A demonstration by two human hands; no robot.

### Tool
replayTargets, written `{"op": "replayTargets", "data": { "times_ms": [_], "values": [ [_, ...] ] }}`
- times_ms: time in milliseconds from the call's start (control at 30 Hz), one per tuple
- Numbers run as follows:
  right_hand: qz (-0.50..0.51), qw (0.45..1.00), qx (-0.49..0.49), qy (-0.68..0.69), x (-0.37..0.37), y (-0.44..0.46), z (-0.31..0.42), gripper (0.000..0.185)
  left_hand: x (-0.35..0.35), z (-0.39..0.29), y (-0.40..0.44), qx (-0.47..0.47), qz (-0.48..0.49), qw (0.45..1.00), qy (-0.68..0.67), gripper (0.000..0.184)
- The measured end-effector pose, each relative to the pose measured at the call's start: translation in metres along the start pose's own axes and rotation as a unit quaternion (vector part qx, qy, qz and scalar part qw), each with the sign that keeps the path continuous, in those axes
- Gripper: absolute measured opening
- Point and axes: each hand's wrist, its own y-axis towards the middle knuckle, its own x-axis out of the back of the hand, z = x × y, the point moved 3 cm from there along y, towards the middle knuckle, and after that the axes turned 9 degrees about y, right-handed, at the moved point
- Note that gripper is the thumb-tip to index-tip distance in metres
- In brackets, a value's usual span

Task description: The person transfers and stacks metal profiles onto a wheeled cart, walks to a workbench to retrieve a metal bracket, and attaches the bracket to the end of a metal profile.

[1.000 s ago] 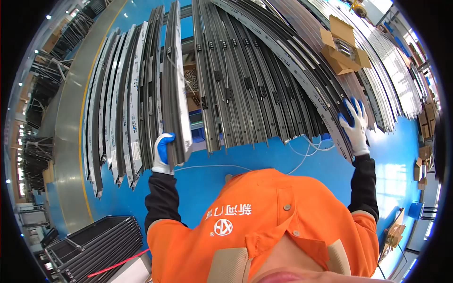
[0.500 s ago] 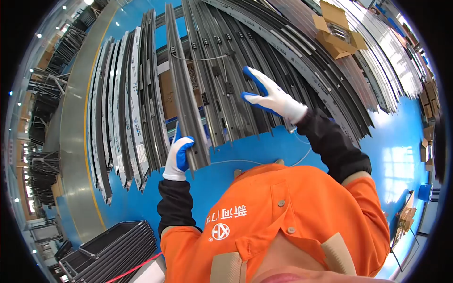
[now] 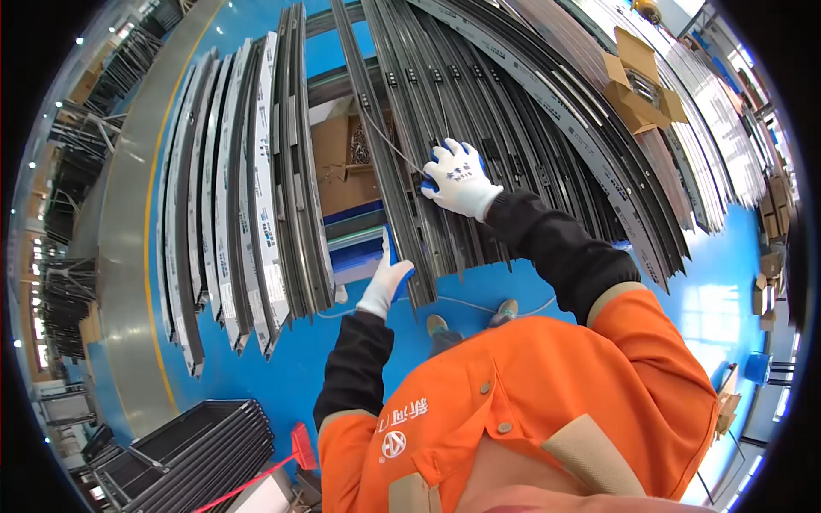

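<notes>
A long dark metal profile point(image 3: 395, 197) lies lengthwise at the left side of a row of similar profiles point(image 3: 496, 154). My left hand point(image 3: 389, 282), in a white and blue glove, grips its near end from the left side. My right hand point(image 3: 463, 181), gloved alike, is over the profiles just to the right, back up and fingers curled down. A thin grey cable point(image 3: 389, 141) crosses the profile and runs to the fingers of that hand. What they close on is hidden beneath them.
An open cardboard box of small metal parts point(image 3: 357, 141) sits between the profile groups. White-labelled profiles point(image 3: 227, 197) stand at left. Another open carton point(image 3: 641, 85) rests on profiles at upper right. Stacked black frames point(image 3: 197, 457) and a red broom point(image 3: 302, 446) are at lower left.
My right hand has gone from spread fingers above the profiles to curled fingers at the cable's end. The profile in my left hand has shifted right against the neighbouring ones.
</notes>
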Motion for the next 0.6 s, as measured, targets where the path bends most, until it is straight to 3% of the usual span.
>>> {"op": "replayTargets", "data": {
  "times_ms": [33,100,133,200,267,433,600],
  "values": [
    [-0.025,0.999,-0.005,0.024,0.000,-0.005,-0.003,0.047,0.002,-0.016,-0.003,0.017,0.015,0.993,0.119,0.083],
    [-0.051,0.998,-0.008,0.043,0.003,-0.007,0.000,0.044,0.019,-0.053,-0.010,0.050,0.098,0.923,0.369,0.085],
    [-0.048,0.995,-0.008,0.086,0.007,-0.009,0.007,0.043,0.031,-0.067,-0.009,0.050,0.123,0.922,0.363,0.086],
    [-0.047,0.984,-0.008,0.171,0.017,-0.008,0.022,0.040,0.064,-0.071,0.033,-0.034,0.039,0.995,0.088,0.086],
    [-0.061,0.975,0.011,0.211,0.009,-0.010,0.027,0.043,0.084,-0.084,0.074,-0.101,0.007,0.987,-0.124,0.087],
    [-0.186,0.973,0.099,0.091,-0.024,-0.023,0.024,0.062,0.045,-0.105,0.148,-0.045,-0.028,0.992,-0.113,0.087],
    [-0.128,0.983,0.051,0.124,-0.041,-0.027,0.029,0.078,0.032,-0.118,0.160,-0.032,-0.037,0.999,-0.015,0.087]
  ]
}}
